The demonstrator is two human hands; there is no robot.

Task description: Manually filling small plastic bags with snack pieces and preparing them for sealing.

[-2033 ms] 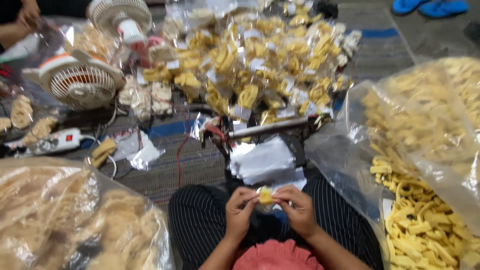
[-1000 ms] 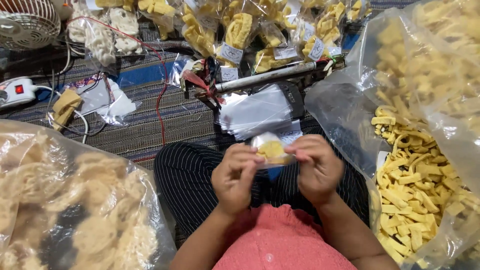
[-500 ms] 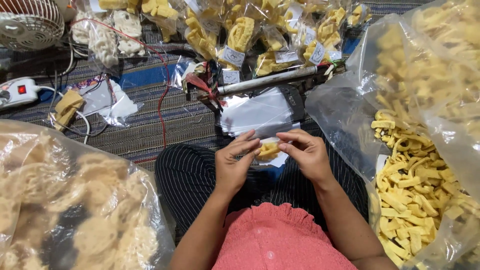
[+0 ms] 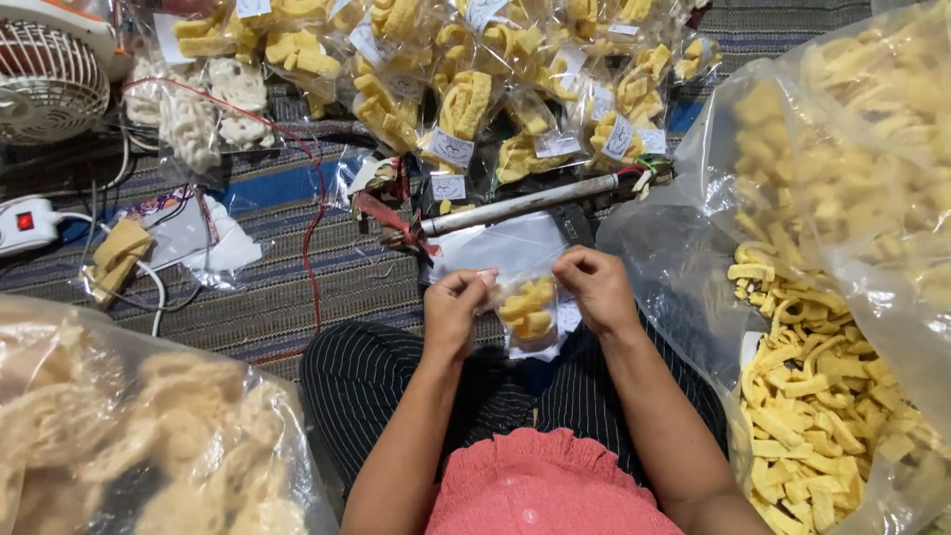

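Two hands are raised over the lap, and a small clear packet point(image 4: 528, 309) of yellow crackers is held between them. The left hand point(image 4: 454, 305) is pinched shut on the packet's upper left corner, the right hand point(image 4: 592, 287) on its upper right; each grip is closed on the plastic. The packet hangs with its long axis upright, mouth up, crackers settled toward the bottom.

Many filled packets point(image 4: 466, 99) are piled at the top of the view — clear, stuffed with yellow pieces, each closed by a small white rectangular label. A few packets of pale lacy crackers point(image 4: 193, 114) lie to their left, beside a white fan point(image 4: 50, 84). A metal sealing bar point(image 4: 525, 203) lies slantwise below the pile, with a stack of empty clear bags point(image 4: 495, 248) just under it. A large open bag of yellow crackers point(image 4: 822, 386) sits at the right, and a large bag of pale round crackers point(image 4: 139, 436) at the lower left. A white power strip point(image 4: 28, 223) rests on the striped mat point(image 4: 287, 287).

Half a second earlier the packet was held lower and flatter; it is now lifted and hung upright — the hands drawn further apart.
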